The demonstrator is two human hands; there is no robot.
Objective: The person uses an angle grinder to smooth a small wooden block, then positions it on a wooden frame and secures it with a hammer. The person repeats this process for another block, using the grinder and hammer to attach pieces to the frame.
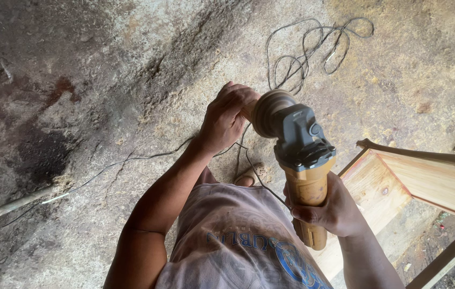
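Right hand [330, 210] grips yellow-bodied, grey-headed angle grinder [301, 160]; left hand [226, 119] clasps its dusty sanding disc [268, 111] at 10 o'clock. Risk: accidental start injures fingers.

A dusty concrete floor [104, 64] spreads out; a tangled cable [313, 48] lies on it, well beyond the wooden frame [420, 176].

A woodworking workshop — sawdust-strewn concrete floor [131, 80], bare wooden panels [431, 182], trailing power cord [313, 48].

Wooden frame [425, 182] cut off right.
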